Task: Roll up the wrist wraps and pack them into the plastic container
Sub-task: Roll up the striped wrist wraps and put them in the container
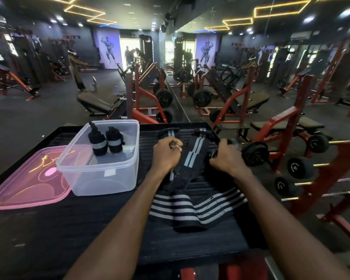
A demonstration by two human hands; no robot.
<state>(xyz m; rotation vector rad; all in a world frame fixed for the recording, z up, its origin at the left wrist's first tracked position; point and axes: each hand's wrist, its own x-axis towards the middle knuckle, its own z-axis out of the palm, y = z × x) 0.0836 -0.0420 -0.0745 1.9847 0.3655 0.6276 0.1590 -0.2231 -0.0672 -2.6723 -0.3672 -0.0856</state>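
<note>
Two rolled wraps [106,142] in container [101,178], pink lid [26,182] beside

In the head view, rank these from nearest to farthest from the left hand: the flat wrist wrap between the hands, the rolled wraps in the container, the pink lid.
From the left hand:
1. Flat wrist wrap, just to its right.
2. Rolled wraps, left, standing inside the plastic container.
3. Pink lid, far left on the table.
</note>
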